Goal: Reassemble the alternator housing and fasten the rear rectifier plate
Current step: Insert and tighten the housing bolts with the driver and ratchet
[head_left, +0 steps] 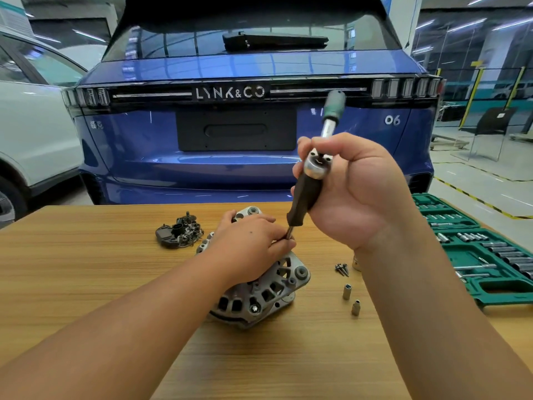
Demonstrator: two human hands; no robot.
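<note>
A wooden table (86, 284) stands behind a blue car (253, 125) in a workshop. The alternator (259, 295) lies mid-table, the rectifier plate (178, 233) just behind-left of it. The left hand (248, 246) pinches the tool shaft above the alternator; the right hand (352, 192) grips a ratchet (314, 166) higher up.

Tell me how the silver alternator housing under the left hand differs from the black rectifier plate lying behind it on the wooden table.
The silver cast-metal alternator housing is bulky with open vent windows; the black rectifier plate is smaller, flatter and dark. The housing is being worked on: the left hand rests on it, and the right hand grips a ratchet with extension angled down to it. The plate lies untouched, apart from the housing. Both sit on the wooden table.
</note>
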